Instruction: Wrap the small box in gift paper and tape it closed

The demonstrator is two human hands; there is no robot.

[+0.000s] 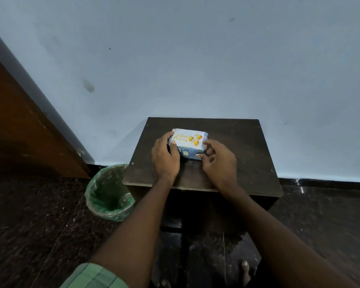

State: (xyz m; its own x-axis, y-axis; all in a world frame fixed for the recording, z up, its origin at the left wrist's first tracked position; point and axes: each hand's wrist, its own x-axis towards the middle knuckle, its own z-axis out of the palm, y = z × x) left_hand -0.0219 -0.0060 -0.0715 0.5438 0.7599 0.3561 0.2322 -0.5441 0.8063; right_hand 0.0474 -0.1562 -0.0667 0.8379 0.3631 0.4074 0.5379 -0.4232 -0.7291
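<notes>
A small box (188, 140) wrapped in light blue gift paper with gold "Happy Birthday" lettering and gold balloons lies flat on a dark wooden table (237, 146). My left hand (164, 159) grips the box's left end, thumb on top near the front corner. My right hand (218, 161) holds the right front corner, with fingertips touching the front face and the right end. No tape or loose paper is in sight.
The table stands against a pale blue wall (195, 59). A green bin (109, 194) lined with a clear bag sits on the dark floor just left of the table. A brown wooden door (19, 132) is at far left.
</notes>
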